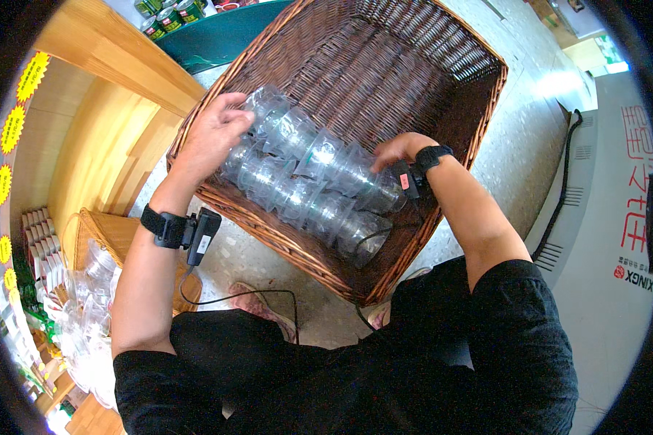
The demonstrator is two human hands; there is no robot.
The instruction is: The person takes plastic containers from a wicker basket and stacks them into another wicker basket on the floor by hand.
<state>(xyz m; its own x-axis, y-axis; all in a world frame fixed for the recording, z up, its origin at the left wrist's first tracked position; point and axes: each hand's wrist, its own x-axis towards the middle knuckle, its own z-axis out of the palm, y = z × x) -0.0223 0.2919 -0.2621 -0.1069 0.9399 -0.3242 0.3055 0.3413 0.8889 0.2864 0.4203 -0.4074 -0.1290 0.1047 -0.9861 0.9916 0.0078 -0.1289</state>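
Observation:
Two rows of nested clear plastic cups, wrapped in film, lie side by side in a deep brown wicker basket [383,76]. My left hand [215,133] is at the left end of the far row [294,133], its thumb and fingers bent beside the film. At that row's other end, my right hand [402,149] has its fingertips down against the wrapped cups. Whether either hand grips the film is unclear. The near row [305,204] lies closer to me, along the basket's front wall.
A wooden shelf unit [119,54] with yellow price tags stands on the left. Below it, a smaller wicker basket [100,234] sits near more clear plastic goods [90,304]. Green cans [168,19] are at the top. A grey cabinet [593,217] bearing red writing stands right.

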